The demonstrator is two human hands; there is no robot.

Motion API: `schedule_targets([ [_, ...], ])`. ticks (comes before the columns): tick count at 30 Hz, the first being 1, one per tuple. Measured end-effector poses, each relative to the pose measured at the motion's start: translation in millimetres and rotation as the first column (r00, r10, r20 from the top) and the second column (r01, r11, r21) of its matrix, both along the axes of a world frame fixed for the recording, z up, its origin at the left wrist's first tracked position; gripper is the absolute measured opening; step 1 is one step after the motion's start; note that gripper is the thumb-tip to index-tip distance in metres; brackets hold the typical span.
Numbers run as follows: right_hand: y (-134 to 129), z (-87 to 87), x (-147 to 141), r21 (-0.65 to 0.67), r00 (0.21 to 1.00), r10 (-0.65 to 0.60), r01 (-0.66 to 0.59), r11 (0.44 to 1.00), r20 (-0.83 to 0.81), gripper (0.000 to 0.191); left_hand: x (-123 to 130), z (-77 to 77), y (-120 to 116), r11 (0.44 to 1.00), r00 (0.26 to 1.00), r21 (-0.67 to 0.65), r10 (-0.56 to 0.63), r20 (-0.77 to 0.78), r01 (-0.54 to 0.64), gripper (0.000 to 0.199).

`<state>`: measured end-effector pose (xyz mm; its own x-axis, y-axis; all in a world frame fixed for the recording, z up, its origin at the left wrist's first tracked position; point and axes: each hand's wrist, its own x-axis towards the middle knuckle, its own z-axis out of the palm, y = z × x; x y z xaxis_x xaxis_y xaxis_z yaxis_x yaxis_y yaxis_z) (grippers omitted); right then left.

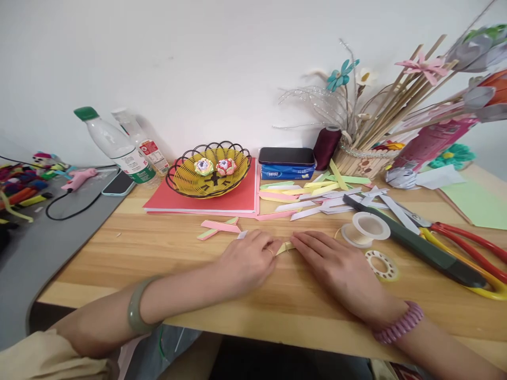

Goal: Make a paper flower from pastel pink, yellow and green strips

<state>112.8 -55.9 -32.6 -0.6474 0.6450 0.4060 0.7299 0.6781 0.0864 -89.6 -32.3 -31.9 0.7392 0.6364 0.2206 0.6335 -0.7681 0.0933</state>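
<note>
Yellow strip (285,247) lies mid-table, back from the middle of the near edge, spanning the gap between the two hands; left hand (246,264) is bunched, fingers curled in, left end of the strip pinched at the fingertips; right hand (336,264) is nearly flat, fingers straight and together, tips on the strip's right end; thumb hidden, so can't tell if it grips or only presses.

Right of the right hand: spool (358,236), with a ring (392,271) just on its near-edge side; cutter (420,243) runs slantwise toward the table's near right corner, scissors (455,230) beside it.

Few short strips (219,227) beyond the left hand; bigger pile (317,199) between the hands and the table's far edge.

Far edge, left to right: two bottles (132,162) near the far left corner; basket (188,186) on red paper (162,200), two paper flowers (226,167) inside; blue pack (287,171); thread cone (328,148); flower holder (358,161); green paper (477,203) toward the right edge of the table (114,256).
</note>
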Motion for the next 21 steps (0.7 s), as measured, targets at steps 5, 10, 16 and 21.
schedule_targets([
  [5, 4, -2.3, 1, -0.180, 0.975, -0.092, 0.056, 0.982, -0.200, 0.025, -8, -5.0, 7, 0.980, 0.983, -0.197, 0.030, 0.180, 0.006, 0.024],
  [10, 12, -4.6, 5, -0.490, 0.855, -0.323, 0.095, 0.867, -0.405, 0.027, -6, -2.7, 14, 0.881, 0.916, -0.462, 0.261, 0.306, -0.097, 0.010],
  [16, 13, -1.0, 5, -0.592, 0.825, -0.396, 0.095, 0.800, -0.404, 0.022, -2, 1.3, 14, 0.810, 0.884, -0.572, 0.354, 0.306, -0.127, 0.009],
  [21, 13, 1.4, 6, -0.649, 0.816, -0.410, 0.057, 0.759, -0.408, 0.024, -2, 3.0, 15, 0.771, 0.869, -0.622, 0.394, 0.298, -0.136, 0.008],
])
